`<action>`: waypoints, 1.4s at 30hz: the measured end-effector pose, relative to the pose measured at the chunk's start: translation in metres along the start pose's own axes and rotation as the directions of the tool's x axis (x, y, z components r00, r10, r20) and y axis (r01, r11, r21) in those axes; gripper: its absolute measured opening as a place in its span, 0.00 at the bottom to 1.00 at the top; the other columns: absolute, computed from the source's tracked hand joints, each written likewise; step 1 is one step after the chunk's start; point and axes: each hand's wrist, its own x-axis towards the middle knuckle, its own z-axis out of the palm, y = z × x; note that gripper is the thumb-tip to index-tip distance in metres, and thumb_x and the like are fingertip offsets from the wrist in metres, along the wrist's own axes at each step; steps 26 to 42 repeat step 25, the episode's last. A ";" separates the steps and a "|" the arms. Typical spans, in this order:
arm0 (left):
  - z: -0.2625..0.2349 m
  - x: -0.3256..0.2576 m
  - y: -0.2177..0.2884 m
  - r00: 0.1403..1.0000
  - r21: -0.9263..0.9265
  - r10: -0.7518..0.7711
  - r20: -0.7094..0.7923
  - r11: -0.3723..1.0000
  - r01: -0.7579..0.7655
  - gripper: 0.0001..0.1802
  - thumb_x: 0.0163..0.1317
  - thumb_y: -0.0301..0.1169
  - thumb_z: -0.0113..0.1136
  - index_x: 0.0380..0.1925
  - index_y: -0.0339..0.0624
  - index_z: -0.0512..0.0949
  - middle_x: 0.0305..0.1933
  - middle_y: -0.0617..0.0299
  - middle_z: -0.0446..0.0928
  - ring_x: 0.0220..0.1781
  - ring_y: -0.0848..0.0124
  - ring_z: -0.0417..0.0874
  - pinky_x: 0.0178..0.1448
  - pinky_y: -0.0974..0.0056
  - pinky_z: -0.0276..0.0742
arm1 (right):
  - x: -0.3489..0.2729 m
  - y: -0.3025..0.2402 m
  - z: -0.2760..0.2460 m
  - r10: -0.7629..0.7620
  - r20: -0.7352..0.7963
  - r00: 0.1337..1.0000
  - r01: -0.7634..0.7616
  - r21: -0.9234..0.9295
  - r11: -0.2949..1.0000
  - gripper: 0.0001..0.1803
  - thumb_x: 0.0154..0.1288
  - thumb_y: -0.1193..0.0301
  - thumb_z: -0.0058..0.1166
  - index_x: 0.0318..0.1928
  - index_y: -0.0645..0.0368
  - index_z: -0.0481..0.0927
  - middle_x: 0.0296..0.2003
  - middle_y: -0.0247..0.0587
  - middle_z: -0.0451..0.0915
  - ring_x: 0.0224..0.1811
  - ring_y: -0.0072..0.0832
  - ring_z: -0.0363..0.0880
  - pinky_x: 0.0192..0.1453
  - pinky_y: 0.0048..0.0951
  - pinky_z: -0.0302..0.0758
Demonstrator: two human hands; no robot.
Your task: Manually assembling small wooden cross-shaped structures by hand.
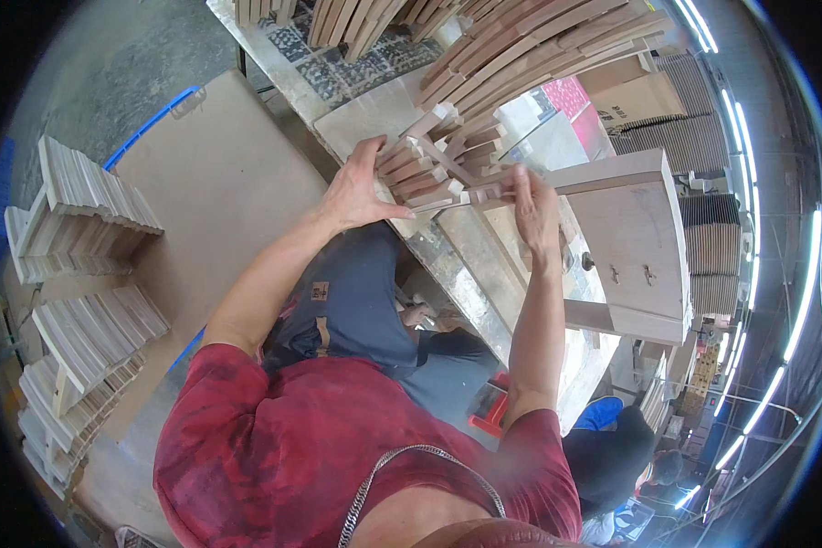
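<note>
A stack of short wooden pieces [417, 176] with pale ends lies at the bench edge in front of me. My left hand [352, 192] is beside it, open, with thumb and fingers spread wide around the near ends. My right hand [534, 208] is closed on a wooden strip [491, 193] at the right side of the stack. The fingertips are partly hidden, so exactly how the strip is gripped does not show. Another wooden strip [446, 161] lies slanted across the stack.
Long curved wooden slats [530, 55] are piled at the back of the bench. A wooden panel box [626, 242] stands to the right. On my left, stacked wooden parts [100, 196] sit on a brown board [219, 164]. A red bin [490, 406] is below the bench, and a person [612, 461] is at lower right.
</note>
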 end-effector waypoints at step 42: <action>0.012 0.023 0.014 0.995 0.306 0.097 0.010 0.947 -0.096 0.63 0.51 0.52 0.77 0.75 0.33 0.48 0.74 0.42 0.60 0.75 0.42 0.64 0.77 0.46 0.63 | -0.020 0.004 0.030 -0.012 -0.291 0.957 0.109 0.320 0.941 0.27 0.81 0.52 0.44 0.63 0.62 0.77 0.43 0.45 0.85 0.46 0.33 0.83 0.55 0.32 0.77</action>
